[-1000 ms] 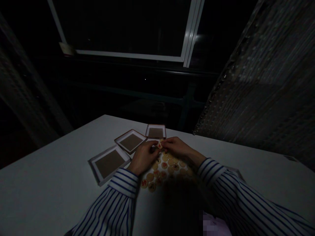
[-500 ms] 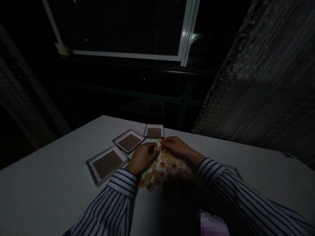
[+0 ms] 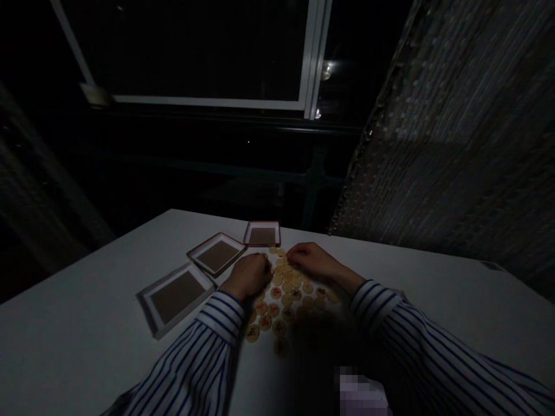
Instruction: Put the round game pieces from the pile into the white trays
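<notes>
Round wooden pieces point(image 3: 287, 286) lie spread on the white table between my hands, several with red or black characters and others plain. My left hand point(image 3: 250, 275) is at the left side of the group, fingers curled inward; what they hold, if anything, is hidden. My right hand point(image 3: 313, 260) is at the upper right of the pieces, its fingers bent down and pressed together over them. Nothing can be made out between those fingertips. A piece with a red character point(image 3: 276, 292) lies just below the left fingertips.
Three shallow open boxes stand beyond and left of the pieces: a pale one point(image 3: 177, 294), a brown-edged one point(image 3: 217, 255) and a small one point(image 3: 262, 233). The white table point(image 3: 87, 323) ends before a dark window point(image 3: 208, 103). A beaded curtain point(image 3: 451, 133) hangs at right.
The view has shifted slightly right. The red-marked piece at my left fingertips no longer shows there. My hands are farther apart, with more plain pieces visible between them.
</notes>
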`<state>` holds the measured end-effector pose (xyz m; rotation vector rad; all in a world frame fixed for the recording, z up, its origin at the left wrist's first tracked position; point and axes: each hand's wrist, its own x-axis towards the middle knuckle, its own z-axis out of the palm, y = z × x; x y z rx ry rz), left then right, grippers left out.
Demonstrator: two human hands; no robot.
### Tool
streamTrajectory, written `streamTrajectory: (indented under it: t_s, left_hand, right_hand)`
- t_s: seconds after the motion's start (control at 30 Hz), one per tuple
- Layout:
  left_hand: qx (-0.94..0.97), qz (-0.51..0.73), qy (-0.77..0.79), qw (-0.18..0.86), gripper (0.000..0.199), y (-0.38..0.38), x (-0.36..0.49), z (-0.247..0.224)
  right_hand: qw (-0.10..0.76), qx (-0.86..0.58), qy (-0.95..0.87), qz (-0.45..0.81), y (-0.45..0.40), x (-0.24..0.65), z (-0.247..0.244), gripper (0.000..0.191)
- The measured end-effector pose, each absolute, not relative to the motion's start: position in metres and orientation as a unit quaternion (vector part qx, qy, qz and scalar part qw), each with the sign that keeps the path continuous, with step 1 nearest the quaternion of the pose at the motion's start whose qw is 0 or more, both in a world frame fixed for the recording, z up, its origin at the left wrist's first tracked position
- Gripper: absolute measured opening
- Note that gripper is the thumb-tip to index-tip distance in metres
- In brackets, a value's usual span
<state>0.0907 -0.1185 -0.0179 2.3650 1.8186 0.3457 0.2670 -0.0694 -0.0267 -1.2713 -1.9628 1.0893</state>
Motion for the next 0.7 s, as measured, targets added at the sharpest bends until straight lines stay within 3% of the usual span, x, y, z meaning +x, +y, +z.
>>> streamTrajectory:
  t_s: [0.5,0.7]
  left_hand:
    - [0.791,0.087,0.602,0.063,0.016,-0.1108,0.09,-0.0212]
    - [0.79,0.078,0.601,0.09,0.015,-0.1091,0.0886,-0.0193]
  right_hand:
    - [0.229,-0.478,-0.818,0.223,-0.0661,0.2753,-0.0306,0.025]
    - [0.153,-0.484,-0.853,0.12,-0.0669,0.2711,-0.0259,0.026]
